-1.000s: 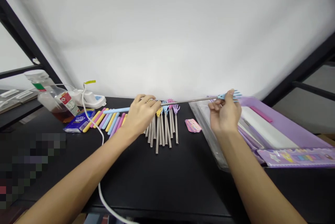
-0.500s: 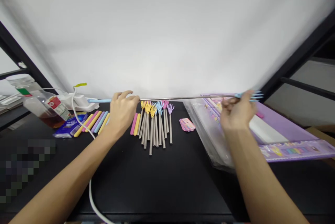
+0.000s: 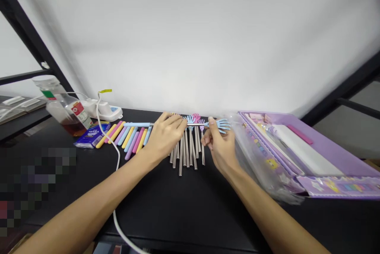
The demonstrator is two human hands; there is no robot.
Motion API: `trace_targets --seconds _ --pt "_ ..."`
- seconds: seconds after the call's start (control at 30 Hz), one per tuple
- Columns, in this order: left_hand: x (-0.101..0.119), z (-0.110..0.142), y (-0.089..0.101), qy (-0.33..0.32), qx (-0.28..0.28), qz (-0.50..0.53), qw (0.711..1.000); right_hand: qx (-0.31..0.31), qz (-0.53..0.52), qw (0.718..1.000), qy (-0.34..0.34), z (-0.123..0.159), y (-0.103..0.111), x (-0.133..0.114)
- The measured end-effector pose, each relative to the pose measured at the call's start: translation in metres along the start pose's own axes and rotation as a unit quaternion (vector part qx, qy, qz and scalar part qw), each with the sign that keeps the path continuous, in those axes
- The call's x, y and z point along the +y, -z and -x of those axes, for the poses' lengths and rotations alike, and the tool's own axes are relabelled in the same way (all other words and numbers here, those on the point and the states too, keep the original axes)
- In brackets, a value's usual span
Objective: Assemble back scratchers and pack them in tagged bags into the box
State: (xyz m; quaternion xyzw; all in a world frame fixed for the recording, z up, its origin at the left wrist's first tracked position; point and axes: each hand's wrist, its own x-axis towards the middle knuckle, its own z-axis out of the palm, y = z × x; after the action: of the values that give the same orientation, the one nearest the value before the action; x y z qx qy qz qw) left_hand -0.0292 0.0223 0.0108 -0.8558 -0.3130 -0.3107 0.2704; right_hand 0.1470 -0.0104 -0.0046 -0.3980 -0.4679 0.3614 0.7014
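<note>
A telescopic back scratcher [image 3: 223,125] with a light-blue claw head, a thin metal rod and a blue handle lies level between my hands. My left hand [image 3: 168,133] is closed around its shaft, just right of the handle. Close behind the claw, my right hand [image 3: 220,141] pinches the other end. Below and behind the rod, several metal rods with claw heads [image 3: 185,151] lie side by side on the black table; my left hand hides some of them. Left of it rests a row of coloured handle sleeves [image 3: 130,141] in yellow, pink, purple and blue.
At the left stand a tilted bottle [image 3: 67,107], a blue tissue pack [image 3: 90,135] and a white power strip [image 3: 109,111]. A white cable [image 3: 117,206] runs across the table's front. An open purple box [image 3: 332,135] and clear plastic wrap [image 3: 258,167] occupy the right side.
My hands have come much closer together, and the back scratcher has gone from a long extended rod to a short one. My right hand moved left with the claw end.
</note>
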Motion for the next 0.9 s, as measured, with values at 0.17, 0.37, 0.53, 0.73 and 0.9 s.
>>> trace_targets --seconds 0.17,0.37,0.53,0.73,0.9 --pt "-0.01 0.001 -0.003 0.034 0.0 0.015 0.999 0.033 0.013 0.999 0.032 -0.009 0.001 -0.014" --pt "-0.039 0.002 0.005 0.049 0.001 -0.051 0.997 0.194 -0.079 0.978 0.016 -0.04 0.038 -0.035" --pt "-0.017 -0.004 0.004 -0.025 0.025 -0.035 0.999 0.072 -0.083 0.992 -0.061 -0.021 0.015 -0.019" --pt "0.002 -0.002 0.001 0.019 0.01 -0.006 1.0 -0.02 -0.035 0.996 -0.081 -0.019 0.014 -0.024" --pt "0.006 0.0 0.003 0.137 -0.051 0.084 0.986 -0.006 0.012 0.999 -0.039 -0.04 0.061 -0.057"
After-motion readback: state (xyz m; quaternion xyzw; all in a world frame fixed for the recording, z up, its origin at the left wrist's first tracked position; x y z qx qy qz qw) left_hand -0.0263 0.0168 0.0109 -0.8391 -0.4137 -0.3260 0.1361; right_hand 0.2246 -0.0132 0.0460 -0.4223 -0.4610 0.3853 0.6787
